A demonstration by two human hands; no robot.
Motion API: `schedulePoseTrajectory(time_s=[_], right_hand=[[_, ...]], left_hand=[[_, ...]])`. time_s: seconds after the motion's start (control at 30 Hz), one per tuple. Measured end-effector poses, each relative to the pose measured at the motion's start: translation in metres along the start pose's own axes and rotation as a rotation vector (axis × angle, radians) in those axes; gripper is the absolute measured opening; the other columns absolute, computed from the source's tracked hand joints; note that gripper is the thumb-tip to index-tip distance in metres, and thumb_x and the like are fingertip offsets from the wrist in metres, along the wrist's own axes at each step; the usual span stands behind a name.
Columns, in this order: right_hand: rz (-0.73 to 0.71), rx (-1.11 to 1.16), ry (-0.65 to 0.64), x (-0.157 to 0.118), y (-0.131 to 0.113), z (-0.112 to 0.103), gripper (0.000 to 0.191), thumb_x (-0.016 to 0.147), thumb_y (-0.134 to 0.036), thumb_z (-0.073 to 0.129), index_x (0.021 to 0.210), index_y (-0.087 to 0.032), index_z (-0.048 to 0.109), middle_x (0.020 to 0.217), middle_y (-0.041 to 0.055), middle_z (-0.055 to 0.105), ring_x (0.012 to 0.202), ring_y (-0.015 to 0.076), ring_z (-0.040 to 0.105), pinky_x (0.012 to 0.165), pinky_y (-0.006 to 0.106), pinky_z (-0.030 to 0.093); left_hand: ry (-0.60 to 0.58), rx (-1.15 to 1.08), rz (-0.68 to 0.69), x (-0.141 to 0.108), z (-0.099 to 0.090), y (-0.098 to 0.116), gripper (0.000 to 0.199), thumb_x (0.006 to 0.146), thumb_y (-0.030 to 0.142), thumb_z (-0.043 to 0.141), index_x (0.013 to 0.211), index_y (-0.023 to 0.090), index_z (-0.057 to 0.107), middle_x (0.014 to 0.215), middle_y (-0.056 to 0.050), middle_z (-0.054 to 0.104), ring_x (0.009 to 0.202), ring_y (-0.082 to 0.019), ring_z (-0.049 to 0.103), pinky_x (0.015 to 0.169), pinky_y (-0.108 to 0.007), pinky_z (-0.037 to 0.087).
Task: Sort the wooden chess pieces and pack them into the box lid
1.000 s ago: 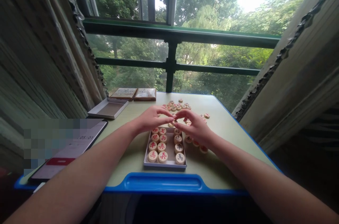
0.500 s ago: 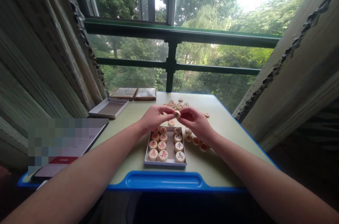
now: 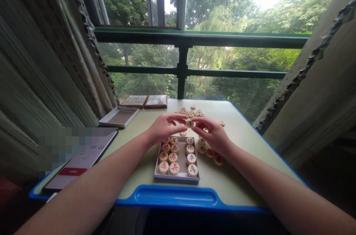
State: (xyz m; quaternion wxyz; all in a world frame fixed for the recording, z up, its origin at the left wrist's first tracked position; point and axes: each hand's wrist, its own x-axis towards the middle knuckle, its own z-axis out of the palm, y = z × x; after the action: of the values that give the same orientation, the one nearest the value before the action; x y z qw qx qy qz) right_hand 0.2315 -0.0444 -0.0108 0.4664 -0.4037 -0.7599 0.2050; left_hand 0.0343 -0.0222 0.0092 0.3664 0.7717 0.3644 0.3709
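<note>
A round wooden Chinese chess piece (image 3: 190, 123) with a dark character is held up above the table between both hands. My left hand (image 3: 166, 126) has its thumb and fingertips at the piece's left edge. On the opposite edge, the thumb and fingers of my right hand (image 3: 209, 131) pinch it. Below them lies a shallow box tray (image 3: 182, 170). Red-lettered pieces (image 3: 172, 157) fill two columns at its left, and dark-lettered pieces (image 3: 191, 159) line its right side, with a bare strip between. Several loose pieces (image 3: 210, 152) lie beside the tray, partly behind my right hand.
More loose pieces (image 3: 191, 113) cluster beyond my hands, and one piece (image 3: 222, 123) sits apart at right. At far left are a shallow box lid (image 3: 122, 117) and two flat boxes (image 3: 156, 101). A tablet-like screen (image 3: 75, 161) lies near my left forearm. A blue rim (image 3: 175, 200) edges the table.
The piece has turned between my fingers, so its dark character now faces me more upright. My left fingers have spread a little wider. The whole view has shifted slightly.
</note>
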Motion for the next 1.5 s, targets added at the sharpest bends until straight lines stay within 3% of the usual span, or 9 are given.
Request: schedulePoseTrajectory(time_s=[0.23,0.6,0.83,1.1,1.27,1.5], right_hand=[[-0.050,-0.093,-0.031,0.001,0.001,0.001,0.024,0.076,-0.030,0.062,0.096,-0.018,0.068,0.077,0.0052,0.066,0.068,0.0139,0.059,0.063,0.026,0.048],[-0.048,-0.169,0.014,0.000,-0.005,0.003,0.016,0.076,-0.030,0.063,0.086,-0.019,0.069,0.078,0.0043,0.069,0.069,0.0146,0.060,0.066,0.028,0.047],[-0.046,-0.161,-0.021,-0.002,-0.006,0.001,0.018,0.075,-0.032,0.064,0.084,-0.018,0.070,0.073,0.0047,0.068,0.065,0.0143,0.059,0.065,0.027,0.047],[-0.022,-0.125,-0.101,0.000,-0.004,-0.001,0.018,0.076,-0.034,0.061,0.080,-0.019,0.070,0.075,0.0035,0.068,0.067,0.0139,0.059,0.064,0.026,0.045],[0.105,-0.068,0.068,0.001,-0.003,-0.009,0.028,0.080,-0.039,0.055,0.078,-0.015,0.069,0.070,0.0044,0.067,0.063,0.0140,0.057,0.058,0.024,0.044],[0.169,-0.084,0.102,0.004,0.009,-0.012,0.029,0.076,-0.040,0.058,0.075,-0.013,0.069,0.066,0.0043,0.066,0.058,0.0134,0.055,0.055,0.024,0.042]], left_hand=[[-0.027,0.151,0.056,0.000,-0.003,-0.001,0.032,0.068,0.035,0.067,0.095,0.017,0.069,0.082,-0.005,0.070,0.073,-0.016,0.061,0.063,-0.026,0.043],[0.021,0.217,0.214,-0.002,-0.004,-0.001,0.024,0.068,0.028,0.065,0.090,0.017,0.068,0.092,-0.006,0.067,0.082,-0.016,0.059,0.069,-0.026,0.047],[-0.023,0.292,0.214,-0.006,-0.005,0.005,0.025,0.069,0.026,0.063,0.091,0.016,0.068,0.087,-0.006,0.069,0.075,-0.014,0.060,0.068,-0.026,0.048],[-0.219,0.266,0.004,-0.003,-0.010,0.003,0.029,0.067,0.032,0.063,0.090,0.017,0.068,0.086,-0.004,0.069,0.077,-0.016,0.059,0.066,-0.025,0.045],[-0.250,0.285,-0.017,-0.002,-0.012,0.002,0.027,0.064,0.032,0.065,0.087,0.019,0.069,0.089,-0.003,0.069,0.080,-0.017,0.058,0.070,-0.026,0.043],[-0.313,0.336,-0.028,0.000,-0.012,0.000,0.029,0.062,0.035,0.067,0.086,0.019,0.069,0.091,-0.003,0.069,0.086,-0.019,0.058,0.073,-0.028,0.042]])
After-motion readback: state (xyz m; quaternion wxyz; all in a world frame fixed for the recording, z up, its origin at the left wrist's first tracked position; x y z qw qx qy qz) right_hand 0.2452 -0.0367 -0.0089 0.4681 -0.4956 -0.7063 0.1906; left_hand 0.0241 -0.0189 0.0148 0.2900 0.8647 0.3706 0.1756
